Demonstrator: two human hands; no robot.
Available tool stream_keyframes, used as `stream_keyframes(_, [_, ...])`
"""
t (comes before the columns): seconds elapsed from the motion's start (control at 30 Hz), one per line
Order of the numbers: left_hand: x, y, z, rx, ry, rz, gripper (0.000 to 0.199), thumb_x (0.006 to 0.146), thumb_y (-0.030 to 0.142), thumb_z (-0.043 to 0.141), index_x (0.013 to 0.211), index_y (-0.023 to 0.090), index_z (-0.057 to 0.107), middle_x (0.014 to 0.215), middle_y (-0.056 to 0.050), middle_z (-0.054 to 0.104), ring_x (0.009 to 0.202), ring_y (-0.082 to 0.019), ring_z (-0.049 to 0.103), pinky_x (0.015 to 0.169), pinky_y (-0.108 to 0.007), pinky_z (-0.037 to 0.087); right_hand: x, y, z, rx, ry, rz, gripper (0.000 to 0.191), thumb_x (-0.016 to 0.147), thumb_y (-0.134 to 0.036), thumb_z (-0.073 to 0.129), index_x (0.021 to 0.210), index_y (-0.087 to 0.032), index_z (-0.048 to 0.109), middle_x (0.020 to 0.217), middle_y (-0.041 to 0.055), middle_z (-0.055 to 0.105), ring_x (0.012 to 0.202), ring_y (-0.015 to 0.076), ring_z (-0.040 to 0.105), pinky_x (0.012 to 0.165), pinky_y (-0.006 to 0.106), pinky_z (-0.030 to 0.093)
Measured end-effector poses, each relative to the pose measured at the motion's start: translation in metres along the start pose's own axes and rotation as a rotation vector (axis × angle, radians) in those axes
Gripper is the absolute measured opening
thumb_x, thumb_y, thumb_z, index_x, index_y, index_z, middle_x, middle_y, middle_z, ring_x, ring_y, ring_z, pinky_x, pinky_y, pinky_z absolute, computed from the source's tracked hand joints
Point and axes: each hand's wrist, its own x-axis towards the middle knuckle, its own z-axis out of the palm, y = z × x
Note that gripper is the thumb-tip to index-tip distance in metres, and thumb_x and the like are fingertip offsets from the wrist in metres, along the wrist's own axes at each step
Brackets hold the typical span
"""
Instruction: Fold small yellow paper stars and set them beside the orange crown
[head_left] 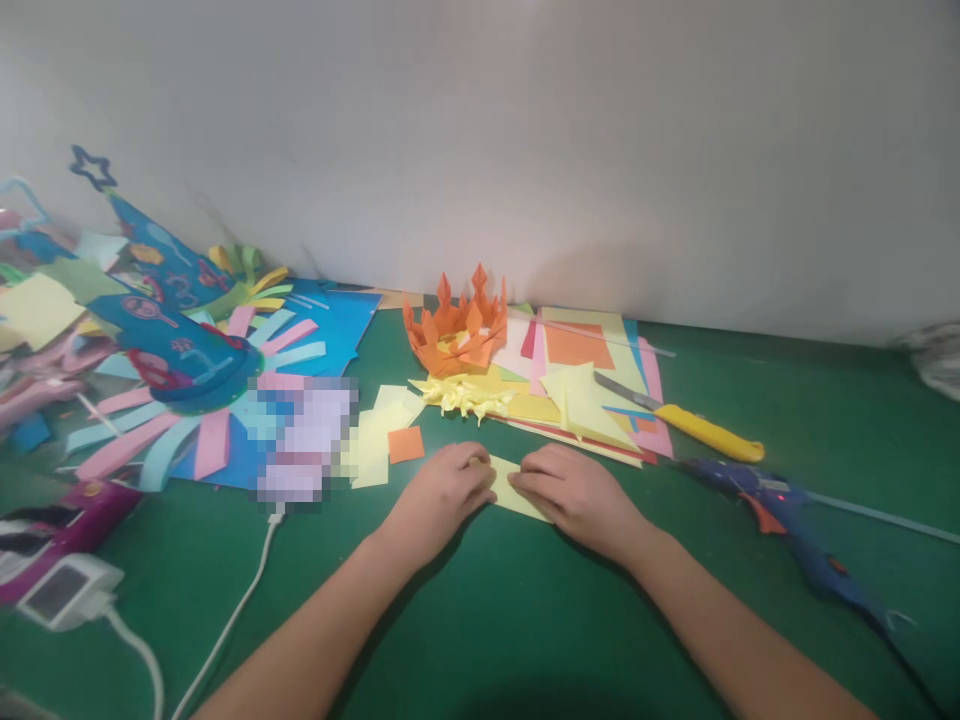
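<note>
A small piece of pale yellow paper (525,498) lies on the green table between my hands. My left hand (448,492) has its fingers curled and closed on the paper's left end. The fingers of my right hand (581,498) are bent together and press on the right part of it. Whether the paper is folded under my fingertips I cannot tell. Just beyond my hands sit a crumpled yellow paper strip (466,398) and an orange folded-paper crown (455,345). An orange paper square (406,445) and loose pale yellow sheets (369,455) are left of my left hand.
A yellow-handled knife (709,432) rests with its blade on a stack of coloured paper (581,345). On the right lies a blue glue gun (795,540), its small red light lit. Decorated blue cone hats (184,355), a pixelated object (307,440) and a white cable (251,590) are at left.
</note>
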Motion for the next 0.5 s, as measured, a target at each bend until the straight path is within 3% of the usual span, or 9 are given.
stream_keyframes(0.3, [0.0045,0.0004,-0.0034,0.017,0.037,0.135,0.015,0.088,0.019,0.051,0.079,0.015,0.063,0.083,-0.005,0.062,0.084,-0.017,0.051,0.075,-0.030,0.046,-0.0009,-0.0006,-0.0037,0.028,-0.008,-0.012,0.028,0.095,-0.019,0.037,0.090,-0.017,0.065,0.081,0.0074,0.061,0.074,0.0168,0.051,0.064,0.029,0.038])
stream_keyframes(0.5, [0.0025,-0.0008,-0.0016,-0.027,0.037,0.116,0.019,0.089,0.019,0.047,0.082,0.015,0.064,0.086,-0.006,0.062,0.086,-0.017,0.054,0.075,-0.030,0.048,0.0000,0.0000,-0.0045,0.040,0.000,-0.020,0.031,0.095,-0.021,0.035,0.086,-0.018,0.065,0.078,0.0074,0.061,0.072,0.0167,0.052,0.064,0.029,0.039])
